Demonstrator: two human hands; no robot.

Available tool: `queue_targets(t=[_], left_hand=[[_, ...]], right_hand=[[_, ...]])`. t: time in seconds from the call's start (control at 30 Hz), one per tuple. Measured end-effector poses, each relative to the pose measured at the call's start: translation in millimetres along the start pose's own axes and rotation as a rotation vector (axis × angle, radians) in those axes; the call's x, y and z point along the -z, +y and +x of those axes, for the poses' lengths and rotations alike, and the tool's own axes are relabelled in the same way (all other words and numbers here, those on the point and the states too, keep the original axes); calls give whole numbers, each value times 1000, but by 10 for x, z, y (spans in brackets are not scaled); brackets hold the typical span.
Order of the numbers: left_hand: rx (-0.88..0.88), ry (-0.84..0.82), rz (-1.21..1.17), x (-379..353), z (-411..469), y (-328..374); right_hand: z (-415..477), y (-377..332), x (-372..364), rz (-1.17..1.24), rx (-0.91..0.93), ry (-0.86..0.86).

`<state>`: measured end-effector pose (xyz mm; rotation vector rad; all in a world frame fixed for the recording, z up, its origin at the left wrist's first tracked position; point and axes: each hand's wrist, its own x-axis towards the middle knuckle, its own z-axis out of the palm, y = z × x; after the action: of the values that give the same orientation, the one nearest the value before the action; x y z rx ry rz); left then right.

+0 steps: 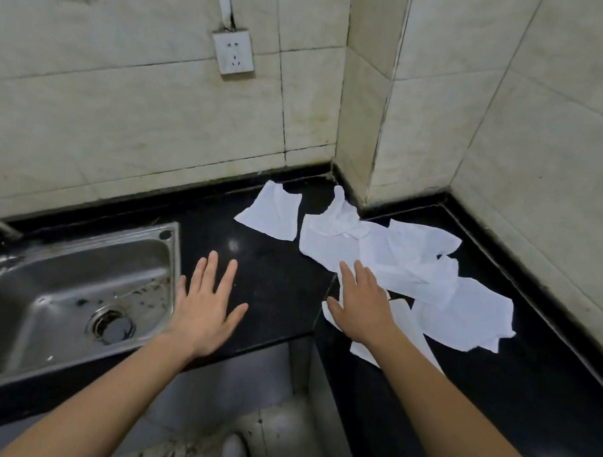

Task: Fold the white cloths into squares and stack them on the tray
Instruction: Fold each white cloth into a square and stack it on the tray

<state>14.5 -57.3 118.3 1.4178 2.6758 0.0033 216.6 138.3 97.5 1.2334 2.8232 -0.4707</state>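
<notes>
We're seeing cream tiled walls point(119, 92) meeting at corner, glossy black countertop point(279, 275) running beneath, steel sink point(56, 293) sitting left, socket point(233, 52) mounted higher up, stained floor point(169, 455) below.

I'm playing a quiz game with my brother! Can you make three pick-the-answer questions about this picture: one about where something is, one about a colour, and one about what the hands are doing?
1. Where is the sink compared with the cloths?
A. To their left. B. To their right. C. On top of them.

2. What colour is the counter?
A. White. B. Black. C. Red.

3. How are the left hand and the right hand?
A. Both in fists. B. Both holding a cup. C. Both open with straight fingers.

Answers:
1 A: the sink sits at the left, and the cloths lie in the corner at the right.
2 B: the bare counter between them is shiny black.
3 C: both hands spread their fingers and grip nothing.
</notes>
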Motion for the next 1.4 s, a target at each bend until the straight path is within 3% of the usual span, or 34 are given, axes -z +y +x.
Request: queue_targets(t=[0.17, 0.33, 0.53, 0.73, 0.83, 0.93, 1.0, 1.17, 1.4], left_hand=[[-17, -56, 26, -154, 662, -432], [-150, -131, 141, -295, 1735, -905], [-286, -146, 30, -583, 2959, -1290], [-445, -291, 115, -988, 3741, -1398], [-471, -296, 103, -1155, 3848, -1430], [-538, -145, 96, -1317, 3775, -1483], [-540, -108, 67, -1369, 3660, -1524], [-448, -279, 122, -1264, 3178, -1547], [-195, -13, -396, -488, 3074, -1634]], right_hand=[[632, -272, -130, 8, 4, -112], [1426, -531, -259, 29, -27, -160], [2487, -812, -580, -53, -74, -245], [3009, -999, -1067, -211, -77, -352], [3050, -953, -1207, -308, -42, -366], [3001, -909, -1253, -385, 43, -295], [2946, -914, -1207, -389, 96, -348], [2704, -999, -1041, -253, 45, -370], [2661, -1085, -191, 58, -5, -114]])
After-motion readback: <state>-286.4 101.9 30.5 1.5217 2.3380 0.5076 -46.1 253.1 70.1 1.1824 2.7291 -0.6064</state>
